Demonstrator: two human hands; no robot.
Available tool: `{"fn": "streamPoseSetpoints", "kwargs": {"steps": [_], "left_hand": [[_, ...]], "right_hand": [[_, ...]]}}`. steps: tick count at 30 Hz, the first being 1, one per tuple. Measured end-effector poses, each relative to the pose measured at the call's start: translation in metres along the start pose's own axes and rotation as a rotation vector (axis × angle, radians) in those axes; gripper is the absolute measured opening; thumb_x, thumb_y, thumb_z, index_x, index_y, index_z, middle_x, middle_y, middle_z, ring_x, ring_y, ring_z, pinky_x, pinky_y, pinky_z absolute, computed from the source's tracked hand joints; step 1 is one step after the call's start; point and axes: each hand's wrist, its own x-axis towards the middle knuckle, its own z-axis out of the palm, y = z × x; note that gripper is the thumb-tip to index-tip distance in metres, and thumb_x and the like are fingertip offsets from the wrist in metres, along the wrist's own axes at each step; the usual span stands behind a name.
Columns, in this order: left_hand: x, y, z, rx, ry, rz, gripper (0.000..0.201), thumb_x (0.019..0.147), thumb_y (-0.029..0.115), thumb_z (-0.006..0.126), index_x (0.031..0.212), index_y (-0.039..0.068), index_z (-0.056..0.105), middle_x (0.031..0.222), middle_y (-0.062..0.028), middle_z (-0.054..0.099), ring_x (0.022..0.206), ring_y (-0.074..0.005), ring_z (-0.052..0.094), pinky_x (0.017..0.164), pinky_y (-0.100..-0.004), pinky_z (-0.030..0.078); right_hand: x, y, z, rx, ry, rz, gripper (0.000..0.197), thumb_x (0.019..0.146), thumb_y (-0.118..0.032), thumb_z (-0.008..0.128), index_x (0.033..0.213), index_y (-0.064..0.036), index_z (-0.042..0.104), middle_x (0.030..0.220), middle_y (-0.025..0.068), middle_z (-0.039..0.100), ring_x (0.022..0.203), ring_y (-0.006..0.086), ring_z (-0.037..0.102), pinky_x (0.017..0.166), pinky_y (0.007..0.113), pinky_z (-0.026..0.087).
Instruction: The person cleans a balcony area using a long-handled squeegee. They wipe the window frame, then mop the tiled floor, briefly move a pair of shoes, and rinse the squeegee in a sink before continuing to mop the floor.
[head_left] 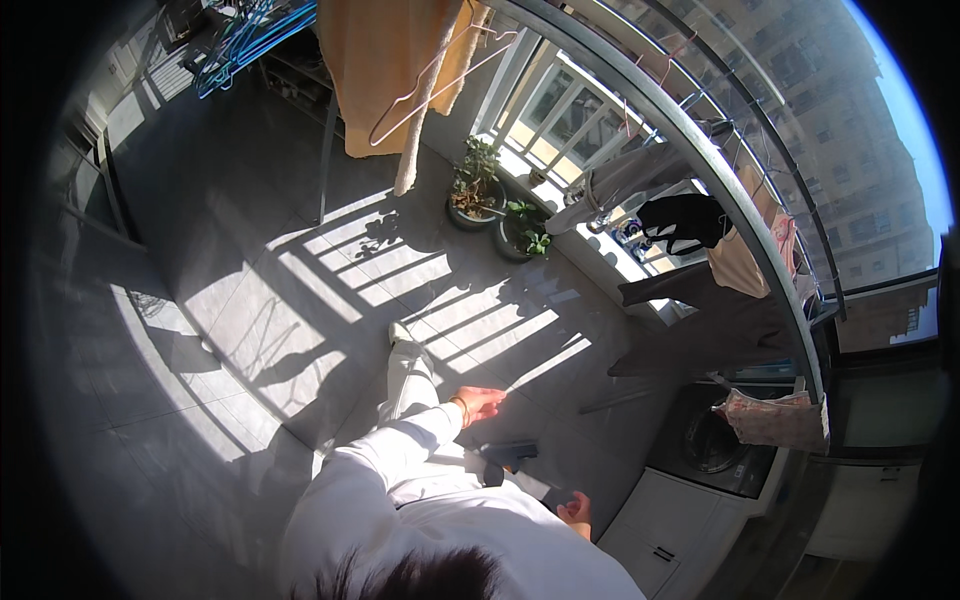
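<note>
Reaching fwd w/ left hand [480, 403] spread flat, palm down; right hand [575, 512] curled, grip unclear.

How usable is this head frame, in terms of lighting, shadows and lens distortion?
Head view: hard sunlight through the curved metal balcony railing throws striped shadows across the grey tiled floor; the sunlit stripes are nearly blown out, and the left hand is brightly lit while the right hand sits in shade. Fisheye bends the railing strongly, and the rim is dark. Focus looks acceptable.
</note>
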Motion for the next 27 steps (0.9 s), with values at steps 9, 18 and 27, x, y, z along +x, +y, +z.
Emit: {"fn": "streamPoseSetpoints", "kwargs": {"steps": [9,18,27], "left_hand": [[0.123,0.164,-0.051,-0.161,0.029,0.183,0.023,0.081,0.017,0.08,0.095,0.003,0.068,0.084,-0.003,0.068,0.07,-0.0108,0.064,0.07,-0.028,0.059],[0.344,0.261,-0.207,-0.292,0.074,0.587,0.021,0.089,0.012,0.068,0.104,-0.003,0.065,0.097,-0.0125,0.07,0.083,-0.0205,0.069,0.077,-0.0348,0.06],[0.609,0.341,-0.204,0.445,0.087,0.704,0.019,0.088,0.011,0.07,0.1,-0.002,0.065,0.093,-0.0104,0.07,0.08,-0.0174,0.069,0.075,-0.0302,0.059]], "right_hand": [[0.366,-0.28,0.08,-0.498,-0.605,-0.255,0.035,0.088,-0.025,0.067,0.117,-0.0068,0.062,0.085,0.007,0.066,0.072,0.0167,0.064,0.067,0.031,0.052],[0.732,-0.241,0.223,-1.046,-0.724,0.164,0.035,0.09,-0.038,0.061,0.098,-0.0045,0.063,0.076,0.0075,0.066,0.06,0.0185,0.063,0.054,0.033,0.051],[1.02,-0.063,0.33,0.361,-0.233,0.065,0.064,0.085,-0.041,0.068,0.126,0.0047,0.051,0.092,0.0232,0.06,0.072,0.0322,0.065,0.067,0.041,0.057]]}}
